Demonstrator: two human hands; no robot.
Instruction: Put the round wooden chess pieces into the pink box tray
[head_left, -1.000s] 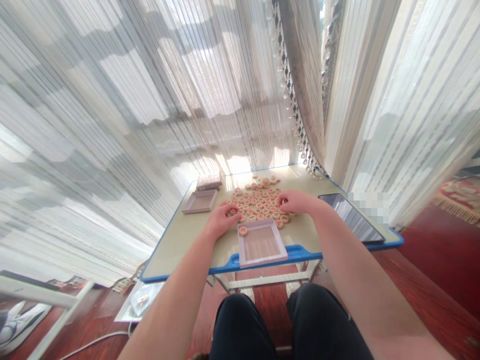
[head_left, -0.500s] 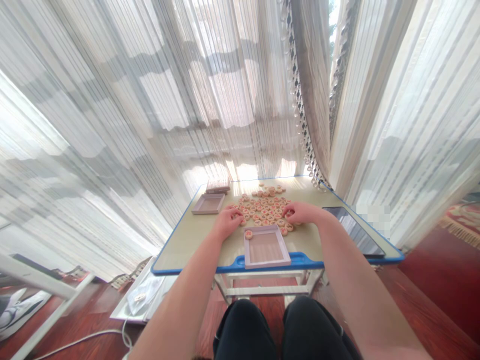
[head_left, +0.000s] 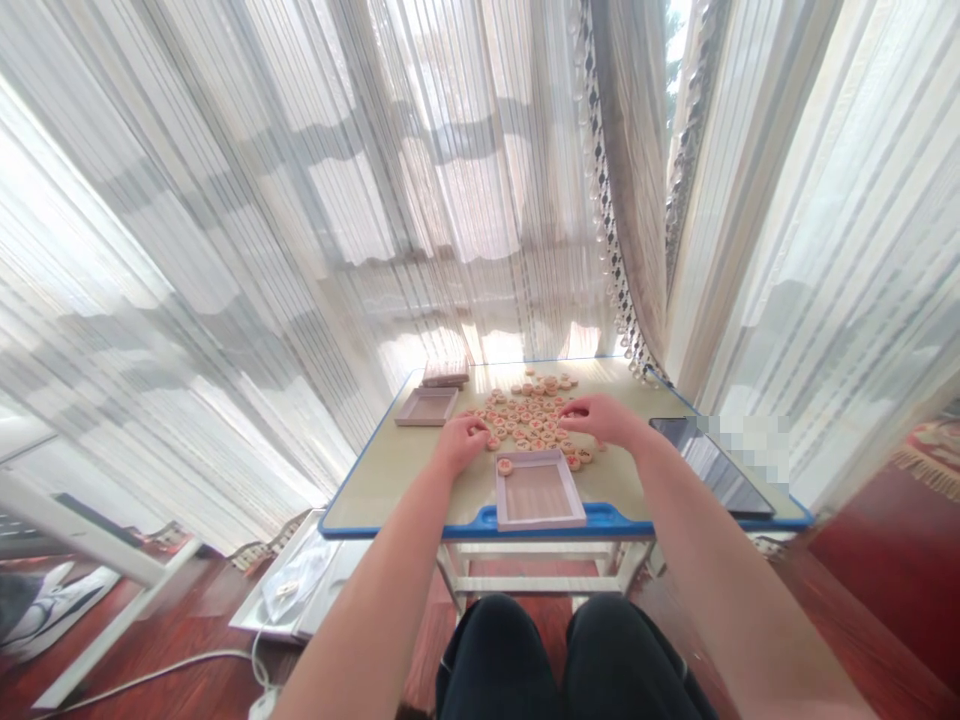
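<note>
Left hand (head_left: 459,441) just left of round pieces (head_left: 535,425); right hand (head_left: 601,418) at right edge.

Tan pieces (head_left: 537,425) are marked red or black; the table (head_left: 382,485) is blue-edged.

The bare left forearm (head_left: 386,570) slants forward and inward to the left hand (head_left: 459,442), held back-up with the left fingers (head_left: 477,426) bent and turned rightward. The bare right forearm (head_left: 709,525) also reaches forward and inward, the right hand (head_left: 606,418) angling leftward with the right fingers (head_left: 576,407) curled close together; whether either hand grips anything is too small to tell. The hands face each other, apart, beyond the bent, side-by-side knees (head_left: 496,630).
</note>
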